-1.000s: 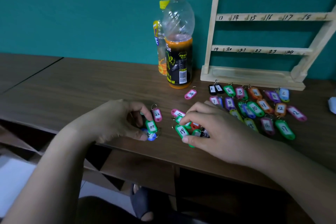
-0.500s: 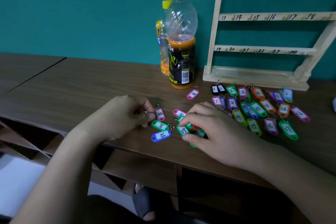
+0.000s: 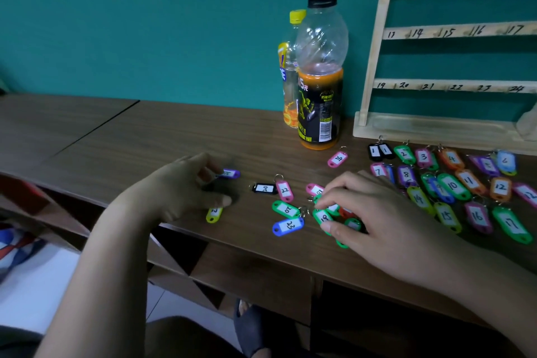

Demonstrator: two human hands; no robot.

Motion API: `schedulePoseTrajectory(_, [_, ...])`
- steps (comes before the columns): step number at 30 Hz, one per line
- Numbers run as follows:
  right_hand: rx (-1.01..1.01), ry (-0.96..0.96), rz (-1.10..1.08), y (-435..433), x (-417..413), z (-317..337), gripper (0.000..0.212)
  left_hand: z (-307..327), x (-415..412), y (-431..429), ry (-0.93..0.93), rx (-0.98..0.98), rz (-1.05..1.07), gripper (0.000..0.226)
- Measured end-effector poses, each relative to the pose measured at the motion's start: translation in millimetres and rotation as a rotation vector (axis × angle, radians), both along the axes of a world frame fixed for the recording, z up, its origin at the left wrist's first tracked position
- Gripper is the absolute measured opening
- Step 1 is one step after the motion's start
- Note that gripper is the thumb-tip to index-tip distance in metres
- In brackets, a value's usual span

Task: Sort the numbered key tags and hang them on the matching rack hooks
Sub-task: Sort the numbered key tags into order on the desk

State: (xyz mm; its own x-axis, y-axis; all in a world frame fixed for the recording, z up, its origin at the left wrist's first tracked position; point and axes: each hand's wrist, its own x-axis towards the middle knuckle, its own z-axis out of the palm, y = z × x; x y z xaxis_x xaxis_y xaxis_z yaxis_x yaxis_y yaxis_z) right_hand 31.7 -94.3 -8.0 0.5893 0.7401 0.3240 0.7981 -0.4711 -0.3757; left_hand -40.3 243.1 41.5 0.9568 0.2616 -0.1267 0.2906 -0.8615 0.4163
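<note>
Coloured numbered key tags lie on the brown table (image 3: 145, 136). Sorted rows of tags (image 3: 453, 183), from 1 to 17, sit below the wooden rack (image 3: 436, 128), whose rails carry handwritten numbers. My left hand (image 3: 186, 186) pinches the ring of a purple tag (image 3: 231, 174), its thumb beside a yellow tag (image 3: 214, 213). My right hand (image 3: 377, 218) grips green tag 19 (image 3: 322, 216) between thumb and forefinger, over a small heap of tags. Between the hands lie a black tag (image 3: 263, 188), pink 22 (image 3: 284, 190), green 20 (image 3: 286, 209) and blue 23 (image 3: 288, 225). Pink 24 (image 3: 338, 159) lies apart.
A black-capped bottle of orange drink (image 3: 319, 81) stands left of the rack, with a yellow-capped bottle (image 3: 290, 67) behind it. The table's front edge runs just under my wrists. A seam splits the tabletop at the far left.
My left hand has slid left, away from the heap, drawing the purple tag with it and uncovering the black and yellow tags. My right hand has stayed on green tag 19.
</note>
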Motion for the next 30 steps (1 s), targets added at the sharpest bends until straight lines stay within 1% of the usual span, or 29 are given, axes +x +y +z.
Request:
schedulePoseTrajectory(4, [-0.006, -0.002, 0.002, 0, -1, 1, 0.018, 5, -4, -2, 0.067, 0.005, -0.001, 0.057])
schedulePoseTrajectory(6, [-0.002, -0.002, 0.005, 0, -1, 1, 0.017, 4, -3, -3, 0.066, 0.001, 0.021, 0.051])
schedulePoseTrajectory(11, [0.014, -0.001, 0.000, 0, -1, 2, 0.017, 0, 0, -8, 0.052, -0.064, 0.043, 0.024])
schedulePoseTrajectory(14, [0.017, 0.003, -0.002, 0, -2, 2, 0.015, -1, 2, -10, 0.046, -0.048, 0.023, 0.019])
schedulePoseTrajectory(17, [0.024, 0.014, -0.011, 0, -3, 4, 0.015, -3, 5, -10, -0.005, -0.008, -0.007, 0.017])
schedulePoseTrajectory(20, [0.064, 0.040, -0.040, 1, -4, 5, 0.016, -2, 5, -13, -0.129, -0.167, 0.006, 0.015])
schedulePoseTrajectory(23, [0.139, 0.112, -0.091, 5, -6, 8, 0.012, 3, 4, -24, -0.345, -0.401, 0.052, 0.012])
schedulePoseTrajectory(25, [0.213, 0.185, -0.118, 11, -8, 12, 0.012, 7, 5, -34, -0.448, -0.524, 0.066, 0.009])
schedulePoseTrajectory(27, [0.272, 0.247, -0.132, 18, -10, 13, 0.012, 8, 6, -45, -0.463, -0.586, 0.032, 0.006])
schedulePoseTrajectory(30, [0.336, 0.315, -0.157, 26, -11, 14, 0.015, 6, 9, -65, -0.430, -0.635, -0.033, 0.007])
